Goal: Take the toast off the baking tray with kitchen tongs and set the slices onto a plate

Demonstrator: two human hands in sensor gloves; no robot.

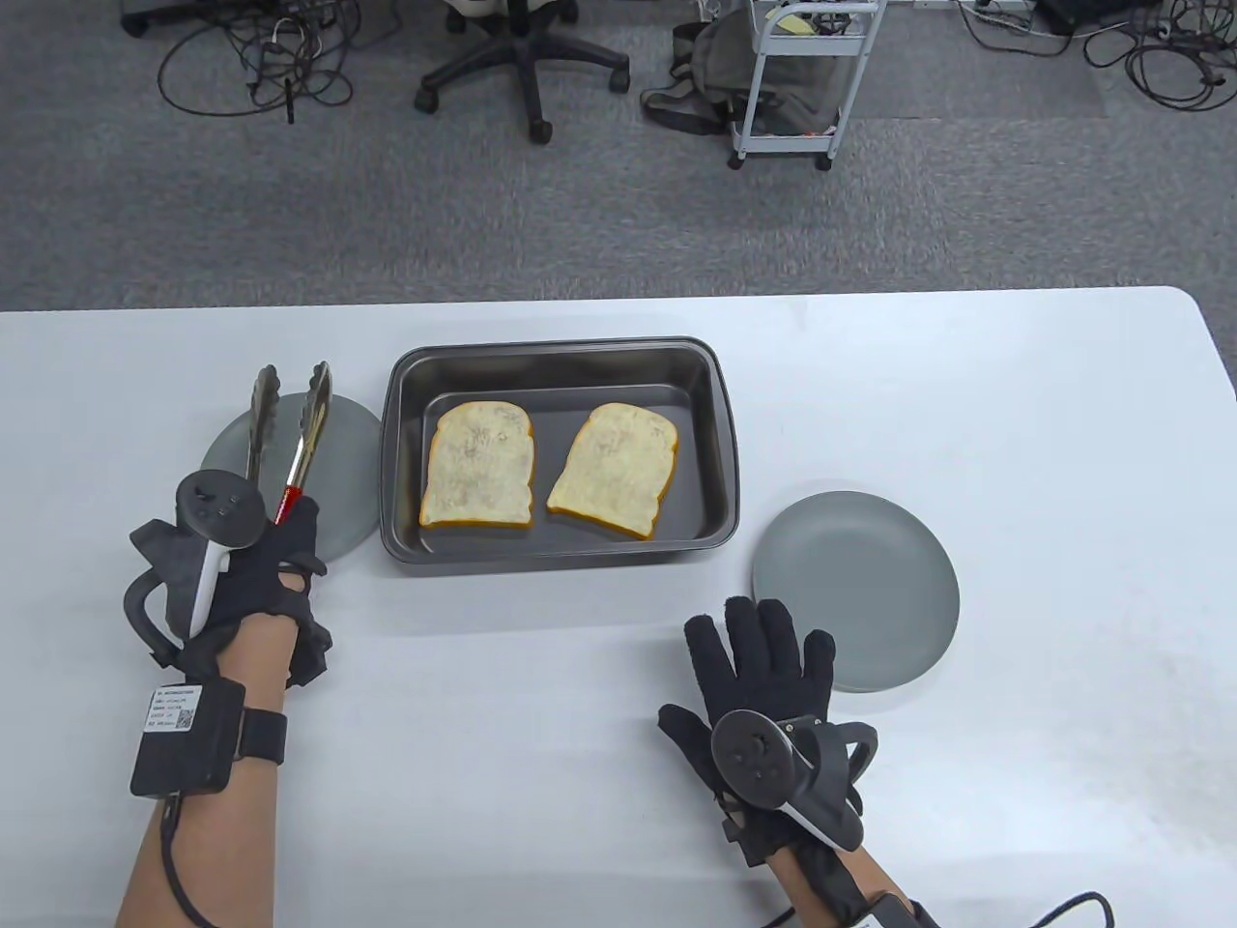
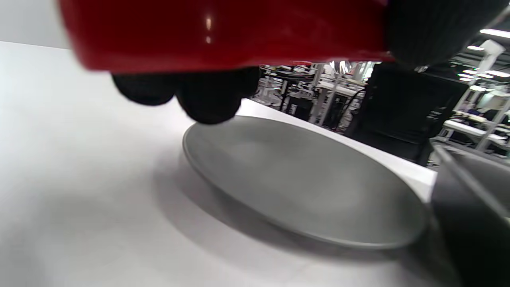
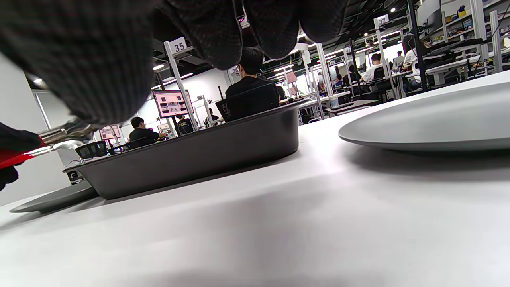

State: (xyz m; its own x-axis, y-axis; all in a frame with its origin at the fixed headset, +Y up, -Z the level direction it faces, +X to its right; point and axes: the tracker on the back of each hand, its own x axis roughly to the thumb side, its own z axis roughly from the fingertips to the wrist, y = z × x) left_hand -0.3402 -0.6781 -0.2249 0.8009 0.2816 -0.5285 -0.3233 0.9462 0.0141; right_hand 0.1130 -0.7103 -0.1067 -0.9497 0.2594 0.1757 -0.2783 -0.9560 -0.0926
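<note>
Left hand [image 1: 256, 570], gloved, grips the red handle end of the kitchen tongs [image 1: 295, 425], fingers curled round it; the two metal arms stand spread apart and point away from the person. Right hand [image 1: 768, 677] holds nothing and lies flat with fingers straight and spread.

White table [image 1: 1015, 406]: carries everything listed below.

Baking tray [image 1: 406, 454]: dark metal, taken as the reference point. The left hand is at its near-left corner; the right hand is in front of its near-right corner.

Left plate [image 1: 353, 454]: grey, touching or just beside the tray's left wall; the tongs' arms hang over it.

Right plate [image 1: 860, 580]: grey, just beside the tray's near-right corner; the right hand's fingertips reach its near rim.

Toast: two slices inside the tray, side by side and apart, one on the left [image 1: 478, 464], one on the right [image 1: 616, 469], tilted.
</note>
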